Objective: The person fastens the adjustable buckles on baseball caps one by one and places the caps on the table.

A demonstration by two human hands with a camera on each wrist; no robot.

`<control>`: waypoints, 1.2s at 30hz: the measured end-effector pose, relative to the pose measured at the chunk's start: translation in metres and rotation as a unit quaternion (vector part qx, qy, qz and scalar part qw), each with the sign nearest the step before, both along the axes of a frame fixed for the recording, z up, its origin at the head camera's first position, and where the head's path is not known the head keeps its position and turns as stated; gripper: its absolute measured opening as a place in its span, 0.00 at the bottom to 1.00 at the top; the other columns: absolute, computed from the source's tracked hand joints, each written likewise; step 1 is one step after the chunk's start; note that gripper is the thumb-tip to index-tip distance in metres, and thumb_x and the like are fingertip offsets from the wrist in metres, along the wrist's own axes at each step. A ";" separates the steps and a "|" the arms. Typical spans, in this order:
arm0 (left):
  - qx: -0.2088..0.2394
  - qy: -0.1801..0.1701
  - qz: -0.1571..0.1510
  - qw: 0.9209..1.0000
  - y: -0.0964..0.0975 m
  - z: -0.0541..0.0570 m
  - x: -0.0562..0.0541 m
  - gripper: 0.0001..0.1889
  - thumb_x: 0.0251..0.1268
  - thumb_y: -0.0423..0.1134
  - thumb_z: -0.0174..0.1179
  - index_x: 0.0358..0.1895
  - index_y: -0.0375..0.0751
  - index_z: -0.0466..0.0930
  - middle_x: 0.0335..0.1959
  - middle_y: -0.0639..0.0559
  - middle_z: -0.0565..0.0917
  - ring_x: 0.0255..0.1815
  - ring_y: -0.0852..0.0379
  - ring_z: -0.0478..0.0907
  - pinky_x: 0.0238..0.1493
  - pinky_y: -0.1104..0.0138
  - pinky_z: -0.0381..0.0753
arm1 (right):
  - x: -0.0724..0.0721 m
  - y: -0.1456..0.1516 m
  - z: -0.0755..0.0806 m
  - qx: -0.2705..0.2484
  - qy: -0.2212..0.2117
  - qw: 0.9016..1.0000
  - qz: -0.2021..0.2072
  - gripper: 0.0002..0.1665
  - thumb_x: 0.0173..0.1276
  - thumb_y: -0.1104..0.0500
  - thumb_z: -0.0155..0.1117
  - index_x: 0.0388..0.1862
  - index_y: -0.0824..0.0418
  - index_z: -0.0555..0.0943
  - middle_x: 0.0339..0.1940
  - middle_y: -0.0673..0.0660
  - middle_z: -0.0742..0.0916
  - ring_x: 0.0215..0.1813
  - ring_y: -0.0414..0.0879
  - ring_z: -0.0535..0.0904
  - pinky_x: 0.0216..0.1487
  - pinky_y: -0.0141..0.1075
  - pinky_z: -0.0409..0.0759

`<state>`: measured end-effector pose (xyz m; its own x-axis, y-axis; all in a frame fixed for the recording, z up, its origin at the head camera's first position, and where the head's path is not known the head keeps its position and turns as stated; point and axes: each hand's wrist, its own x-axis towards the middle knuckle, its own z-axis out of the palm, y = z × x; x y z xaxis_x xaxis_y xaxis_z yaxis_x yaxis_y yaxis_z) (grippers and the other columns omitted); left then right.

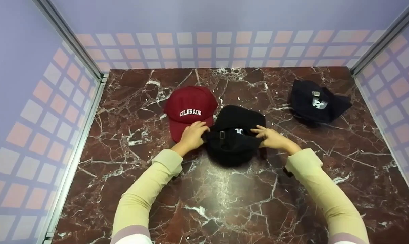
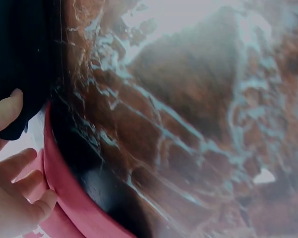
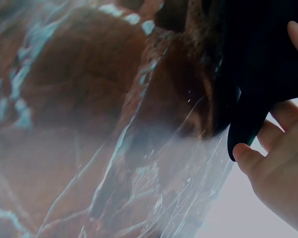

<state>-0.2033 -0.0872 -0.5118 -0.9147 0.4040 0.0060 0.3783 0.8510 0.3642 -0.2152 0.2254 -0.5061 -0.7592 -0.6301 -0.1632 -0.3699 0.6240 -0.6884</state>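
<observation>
A black baseball cap [image 1: 240,117] with a white emblem and a strap buckle lies in the middle of the head view, brim toward the back. My left hand [image 1: 192,135] pinches its left edge, the thumb pressed on the dark fabric in the left wrist view. At the opposite edge, my right hand [image 1: 273,139] grips the cap, its fingers curled under the cloth [image 3: 258,64] in the right wrist view. Just left of the black cap sits a red cap [image 1: 190,98] lettered COLORADO, its brim partly behind my left hand.
Toward the back right rests a dark navy cap [image 1: 306,101] with a white emblem and a small buckle. All lie on a dark red marbled tabletop [image 1: 224,210]. Tiled-pattern panels [image 1: 190,47] enclose the back and both sides, with metal rails at the corners.
</observation>
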 end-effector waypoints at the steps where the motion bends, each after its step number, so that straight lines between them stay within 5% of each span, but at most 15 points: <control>1: 0.001 0.001 0.003 1.000 -0.002 0.000 0.000 0.18 0.42 0.31 0.60 0.42 0.45 0.77 0.59 0.46 0.71 0.63 0.48 0.63 0.52 0.51 0.67 | -0.001 -0.001 0.000 -0.005 -0.007 1.000 0.002 0.19 0.43 0.69 0.63 0.38 0.72 0.80 0.59 0.69 0.71 0.67 0.65 0.52 0.64 0.56 0.51; 18: 0.024 -0.010 0.065 0.998 -0.031 0.004 -0.002 0.20 0.41 0.32 0.62 0.45 0.43 0.77 0.58 0.48 0.72 0.60 0.52 0.68 0.49 0.54 0.69 | -0.013 -0.028 -0.005 -0.083 -0.042 0.996 -0.003 0.18 0.47 0.67 0.62 0.40 0.71 0.80 0.57 0.69 0.73 0.68 0.64 0.52 0.66 0.54 0.48; 24: 0.111 -0.043 0.087 0.989 -0.035 0.011 -0.008 0.18 0.42 0.31 0.61 0.44 0.39 0.78 0.57 0.46 0.74 0.57 0.50 0.71 0.54 0.56 0.69 | -0.020 -0.029 -0.001 -0.141 -0.088 0.986 -0.020 0.14 0.49 0.70 0.61 0.37 0.76 0.79 0.53 0.71 0.75 0.67 0.63 0.54 0.67 0.50 0.49; 27: 0.201 -0.074 0.085 0.973 -0.036 0.016 -0.012 0.21 0.42 0.30 0.62 0.46 0.34 0.77 0.55 0.43 0.75 0.57 0.48 0.70 0.58 0.60 0.66 | -0.022 -0.026 0.006 -0.170 -0.134 0.975 -0.047 0.08 0.50 0.72 0.61 0.30 0.70 0.82 0.44 0.62 0.83 0.60 0.53 0.70 0.62 0.43 0.63; 29: 0.276 -0.115 0.079 0.951 -0.036 0.019 -0.014 0.21 0.43 0.29 0.63 0.47 0.31 0.77 0.52 0.41 0.76 0.56 0.49 0.70 0.59 0.62 0.65 | -0.023 -0.023 0.013 -0.186 -0.158 0.968 -0.056 0.10 0.50 0.73 0.59 0.24 0.61 0.84 0.32 0.54 0.86 0.45 0.44 0.78 0.50 0.36 0.73; 32: 0.364 -0.174 0.084 0.911 -0.034 0.024 -0.015 0.20 0.45 0.27 0.62 0.46 0.31 0.76 0.46 0.42 0.79 0.51 0.53 0.72 0.56 0.65 0.66 | -0.021 -0.019 0.025 -0.204 -0.177 0.961 -0.056 0.22 0.52 0.75 0.55 0.17 0.47 0.81 0.18 0.41 0.82 0.25 0.34 0.74 0.32 0.28 0.74; 34: 0.406 -0.199 0.087 0.888 -0.032 0.027 -0.015 0.17 0.47 0.27 0.61 0.44 0.29 0.76 0.42 0.44 0.80 0.47 0.55 0.72 0.53 0.67 0.67 | -0.020 -0.016 0.033 -0.225 -0.187 0.955 -0.049 0.25 0.53 0.76 0.53 0.18 0.44 0.81 0.18 0.39 0.82 0.24 0.32 0.75 0.31 0.25 0.73; 36: 0.431 -0.208 0.092 0.873 -0.030 0.030 -0.015 0.15 0.49 0.28 0.60 0.43 0.28 0.75 0.39 0.48 0.79 0.44 0.58 0.71 0.51 0.69 0.67 | -0.019 -0.014 0.037 -0.242 -0.200 0.948 -0.050 0.27 0.55 0.77 0.51 0.19 0.44 0.81 0.19 0.39 0.82 0.25 0.31 0.76 0.32 0.24 0.73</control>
